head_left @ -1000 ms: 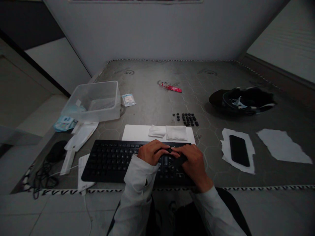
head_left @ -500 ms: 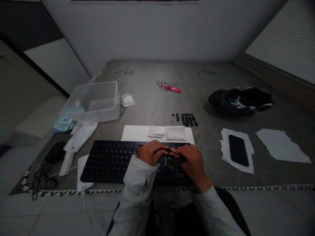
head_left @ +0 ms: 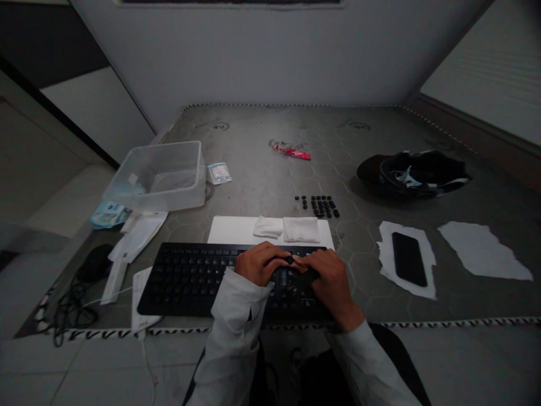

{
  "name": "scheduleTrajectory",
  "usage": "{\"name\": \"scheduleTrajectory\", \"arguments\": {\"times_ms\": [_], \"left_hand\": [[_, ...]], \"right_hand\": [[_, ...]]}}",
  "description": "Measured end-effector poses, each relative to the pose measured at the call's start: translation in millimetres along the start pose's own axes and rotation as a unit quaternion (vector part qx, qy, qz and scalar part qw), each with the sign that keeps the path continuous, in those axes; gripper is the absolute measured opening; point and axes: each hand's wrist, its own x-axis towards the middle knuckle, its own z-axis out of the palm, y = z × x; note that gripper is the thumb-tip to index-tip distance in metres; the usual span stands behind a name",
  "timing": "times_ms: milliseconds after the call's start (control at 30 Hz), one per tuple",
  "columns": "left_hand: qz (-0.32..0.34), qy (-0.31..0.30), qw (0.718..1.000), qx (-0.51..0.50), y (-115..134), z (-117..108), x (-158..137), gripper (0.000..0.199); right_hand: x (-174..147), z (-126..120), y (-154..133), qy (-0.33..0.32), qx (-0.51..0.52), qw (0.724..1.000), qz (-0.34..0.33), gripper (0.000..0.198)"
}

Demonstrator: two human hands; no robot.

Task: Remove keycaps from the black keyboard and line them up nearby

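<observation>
A black keyboard (head_left: 186, 276) lies along the front of the table, with some keys off at its right part. Over that part my left hand (head_left: 261, 262) is closed, its thumb and forefinger pinching a small black keycap (head_left: 289, 259). The fingertips of my right hand (head_left: 332, 276) meet the left ones at the keycap. A dark flat-handled tool (head_left: 306, 278) is tucked in the right hand and points left over the keys; its tip is hard to make out. Behind the keyboard, several loose keycaps (head_left: 323, 206) stand in rows.
Two folded white cloths (head_left: 301, 230) rest on a white board (head_left: 228, 228). At left are a clear plastic bin (head_left: 177, 197), a mouse (head_left: 95, 262) and cables. At right, a phone (head_left: 409, 259) lies on paper, near a black cap (head_left: 380, 172). A red tool (head_left: 296, 153) lies farther back.
Almost nothing differs. Both hands stay at the same spot over the keyboard, fingers together at the keycap, and the view shifts very slightly.
</observation>
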Motion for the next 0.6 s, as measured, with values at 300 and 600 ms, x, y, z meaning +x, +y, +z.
{"name": "scheduleTrajectory", "arguments": {"times_ms": [300, 600], "left_hand": [[-0.004, 0.008, 1.0, -0.004, 0.4, 0.2, -1.2, 0.012], [-0.003, 0.009, 1.0, -0.004, -2.0, 2.4, -1.8, 0.011]], "right_hand": [[-0.9, 0.3, 0.2, 0.005, 0.008, 1.0, -0.006, 0.026], [-0.1, -0.2, 0.0, 0.009, 0.012, 1.0, -0.011, 0.029]]}}
